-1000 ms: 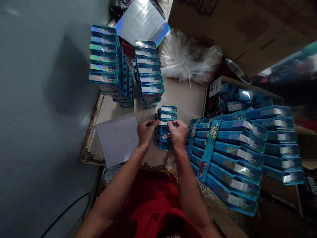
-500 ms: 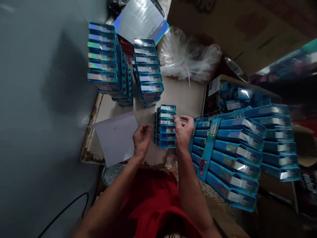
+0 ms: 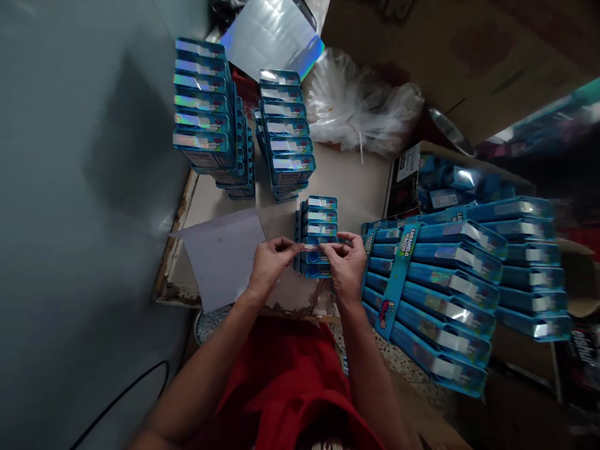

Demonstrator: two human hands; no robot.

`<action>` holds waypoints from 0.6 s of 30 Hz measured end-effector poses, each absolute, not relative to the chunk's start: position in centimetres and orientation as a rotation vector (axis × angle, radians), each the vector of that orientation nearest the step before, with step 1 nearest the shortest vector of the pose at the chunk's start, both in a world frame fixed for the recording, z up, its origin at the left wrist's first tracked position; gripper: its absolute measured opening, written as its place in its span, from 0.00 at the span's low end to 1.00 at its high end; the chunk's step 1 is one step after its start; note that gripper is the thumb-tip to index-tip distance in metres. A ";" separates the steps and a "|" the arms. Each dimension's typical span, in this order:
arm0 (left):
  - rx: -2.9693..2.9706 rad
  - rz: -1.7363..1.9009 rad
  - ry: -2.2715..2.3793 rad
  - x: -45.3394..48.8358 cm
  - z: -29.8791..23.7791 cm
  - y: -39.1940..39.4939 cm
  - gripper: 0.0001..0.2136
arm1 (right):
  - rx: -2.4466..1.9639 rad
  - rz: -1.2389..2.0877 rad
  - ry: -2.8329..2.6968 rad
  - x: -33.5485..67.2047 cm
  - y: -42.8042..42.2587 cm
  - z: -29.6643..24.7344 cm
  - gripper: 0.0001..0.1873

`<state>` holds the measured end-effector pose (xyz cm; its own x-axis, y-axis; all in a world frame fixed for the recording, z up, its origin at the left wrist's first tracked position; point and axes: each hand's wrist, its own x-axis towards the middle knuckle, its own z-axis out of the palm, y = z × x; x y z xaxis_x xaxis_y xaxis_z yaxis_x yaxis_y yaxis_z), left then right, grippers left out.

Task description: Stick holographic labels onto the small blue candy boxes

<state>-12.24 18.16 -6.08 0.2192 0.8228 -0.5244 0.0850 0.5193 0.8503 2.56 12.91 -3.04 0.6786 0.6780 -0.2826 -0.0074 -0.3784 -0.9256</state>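
Note:
A short stack of small blue boxes stands at the table's near edge. My left hand and my right hand meet just in front of it. Both pinch the ends of a small shiny strip, which looks like a sticker, held across the front of a lower box in the stack. A white backing sheet lies to the left of my left hand.
Two taller stacks of blue boxes stand at the back of the worn table. A big fan of long blue boxes fills the right. A clear plastic bag, a holographic sheet and a carton of boxes lie behind.
Half a second ago my hands were apart and off the stack. They have come together again at its front, pinching a strip between them.

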 end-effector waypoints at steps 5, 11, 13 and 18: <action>1.039 0.572 1.336 -11.5 -7.8 19.0 0.16 | -1.956 0.642 -0.586 2.8 13.2 -5.0 0.24; 0.965 0.585 1.324 -11.2 -9.8 19.2 0.17 | -2.039 0.555 -0.722 3.1 13.7 -6.2 0.20; 0.873 0.559 1.276 -10.9 -10.4 18.8 0.19 | -2.085 0.528 -0.803 3.3 13.6 -6.1 0.18; 0.773 0.456 1.302 -10.6 -12.1 18.4 0.22 | -2.207 0.325 -0.848 4.6 13.3 -6.5 0.28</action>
